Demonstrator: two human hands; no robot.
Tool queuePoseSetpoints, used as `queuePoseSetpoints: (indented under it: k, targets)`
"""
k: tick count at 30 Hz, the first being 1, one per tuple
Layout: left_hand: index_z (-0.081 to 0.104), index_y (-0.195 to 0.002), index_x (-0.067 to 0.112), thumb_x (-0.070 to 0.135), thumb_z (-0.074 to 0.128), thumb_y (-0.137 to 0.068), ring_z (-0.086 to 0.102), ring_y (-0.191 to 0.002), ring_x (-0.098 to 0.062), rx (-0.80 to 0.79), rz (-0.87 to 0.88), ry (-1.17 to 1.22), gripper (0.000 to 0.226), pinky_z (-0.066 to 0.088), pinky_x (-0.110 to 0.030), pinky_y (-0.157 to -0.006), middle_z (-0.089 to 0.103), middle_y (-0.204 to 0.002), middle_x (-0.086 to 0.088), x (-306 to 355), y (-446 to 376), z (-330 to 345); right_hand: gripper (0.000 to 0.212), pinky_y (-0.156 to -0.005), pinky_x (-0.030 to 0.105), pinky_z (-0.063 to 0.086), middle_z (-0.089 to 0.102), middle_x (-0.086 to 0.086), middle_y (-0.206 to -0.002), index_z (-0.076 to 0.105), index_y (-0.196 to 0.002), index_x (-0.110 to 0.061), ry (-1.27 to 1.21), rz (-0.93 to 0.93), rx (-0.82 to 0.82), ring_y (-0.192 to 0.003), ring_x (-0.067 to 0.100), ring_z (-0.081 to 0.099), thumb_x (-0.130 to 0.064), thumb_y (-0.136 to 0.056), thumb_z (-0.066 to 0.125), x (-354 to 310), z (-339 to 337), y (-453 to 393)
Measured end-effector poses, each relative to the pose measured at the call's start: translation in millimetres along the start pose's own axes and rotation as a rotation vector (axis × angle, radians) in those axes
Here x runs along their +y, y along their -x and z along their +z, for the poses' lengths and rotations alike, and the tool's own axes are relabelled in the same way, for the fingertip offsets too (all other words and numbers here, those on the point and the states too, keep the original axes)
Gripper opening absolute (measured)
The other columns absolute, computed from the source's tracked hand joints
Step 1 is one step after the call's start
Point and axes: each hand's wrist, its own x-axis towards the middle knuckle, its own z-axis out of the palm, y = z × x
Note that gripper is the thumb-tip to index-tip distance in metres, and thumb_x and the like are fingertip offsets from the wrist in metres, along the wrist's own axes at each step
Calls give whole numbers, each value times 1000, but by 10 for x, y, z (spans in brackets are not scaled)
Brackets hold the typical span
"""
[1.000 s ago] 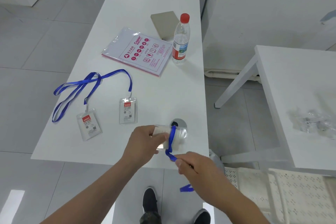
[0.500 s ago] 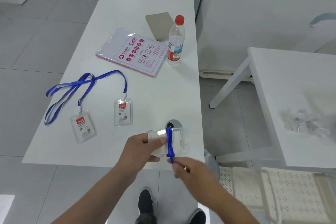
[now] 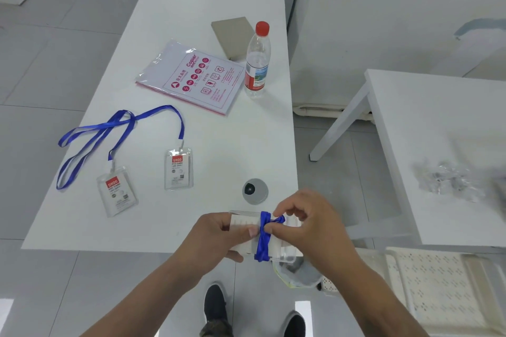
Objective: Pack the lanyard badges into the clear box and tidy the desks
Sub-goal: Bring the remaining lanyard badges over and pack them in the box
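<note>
Wrapping: a blue lanyard strap (image 3: 264,236) is wound around the middle of a clear badge holder (image 3: 284,250), held just past the near edge of the white desk (image 3: 219,3).
Left hand: the left hand (image 3: 219,232) grips the holder's left end, thumb pressed on its face beside the strap.
Right hand: the right hand (image 3: 309,224) pinches the loose strap end at the top of the wrap, fingers curled; probably tucking it, though the fingertips hide the end itself.
Still on the desk: two more lanyard badges (image 3: 178,169) lie flat to the left, their straps looped and crossing each other.
Clear box: not plainly in view; a blurred clear heap (image 3: 449,179) lies on the second desk (image 3: 410,123) to the right, and I cannot tell what it is.
Other items: copier paper pack (image 3: 191,76), water bottle (image 3: 257,60), grey card (image 3: 232,35).
Risk, unwinding: if the end is not tucked tight, the slick ribbon may spring loose once released.
Risk, dropping: the holder sits over the floor, so a slip of the left grip would let it fall.
Risk, tangling: lifting one remaining badge could drag the other, since their straps cross.
</note>
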Motion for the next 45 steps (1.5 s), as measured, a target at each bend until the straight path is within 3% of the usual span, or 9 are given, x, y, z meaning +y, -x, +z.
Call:
queuePoseSetpoints:
  k: [4, 7, 10, 18, 22, 26, 31, 37, 45]
  targets:
    - [80, -89, 21, 22, 72, -85, 72, -78, -13, -23, 11, 6, 8, 59, -29, -65, 78, -89, 0, 34, 62, 251, 38, -67, 20, 49, 61, -18, -92, 62, -90, -39, -187, 251, -72, -79, 4, 58, -48, -61, 86, 191, -200, 111]
    - [80, -84, 25, 21, 73, -85, 71, -74, -12, -10, 24, 8, 9, 59, -28, -63, 77, -86, -1, 76, 77, 590, 32, -54, 25, 47, 60, -11, -62, 67, -76, -19, -362, 321, -150, -54, 10, 52, -44, -67, 85, 436, -397, 232]
    - [79, -87, 23, 18, 72, -86, 72, -73, -11, 5, 30, 17, 8, 59, -27, -63, 78, -85, -1, 85, 59, 1004, 39, -53, 21, 42, 51, -5, -56, 62, -74, -4, -390, 306, -140, -53, 10, 45, -36, -72, 84, 730, -646, 330]
    - [78, -90, 17, 19, 69, -90, 74, -81, -21, 156, 39, 27, 9, 62, -34, -70, 77, -85, -4, 134, 0, 2567, 35, -50, 17, 37, 51, -14, -49, 60, -67, -12, -331, 179, -45, -45, 1, 42, -36, -72, 84, 1691, -1648, 630]
    - [74, -96, 13, 14, 65, -92, 75, -79, -22, 201, 39, 80, 10, 62, -35, -71, 77, -88, -7, 162, 38, 3191, 35, -56, 33, 47, 57, -6, -58, 61, -68, -12, -360, 214, -6, -53, 12, 51, -38, -71, 84, 2117, -2111, 871]
    - [73, -94, 18, 17, 65, -92, 74, -82, -25, 233, 50, 63, 8, 62, -35, -71, 77, -85, -6, 183, 63, 3512, 34, -57, 35, 50, 58, -2, -65, 60, -68, -11, -381, 248, 44, -54, 15, 54, -35, -71, 85, 2339, -2388, 1070]
    - [76, -90, 20, 17, 69, -89, 73, -80, -23, 177, 55, 39, 7, 62, -34, -74, 77, -80, -2, 225, -24, 3771, 28, -56, 29, 48, 57, -8, -62, 65, -74, -10, -388, 326, 115, -55, 9, 54, -30, -71, 85, 2535, -2634, 1199]
    - [76, -90, 19, 19, 70, -89, 69, -76, -26, 122, 54, -46, 7, 61, -28, -70, 74, -88, -16, 264, -193, 4180, 28, -54, 25, 48, 64, 8, -74, 59, -62, -21, -363, 353, 154, -53, 11, 56, -27, -71, 85, 2831, -2937, 1296]
    - [73, -91, 12, 13, 70, -87, 67, -70, -22, 102, 80, -84, 5, 62, -36, -72, 72, -86, -19, 430, -511, 5285, 24, -49, 13, 41, 55, -14, -59, 64, -73, -18, -327, 339, 172, -47, 0, 46, -32, -73, 84, 3679, -3764, 1405]
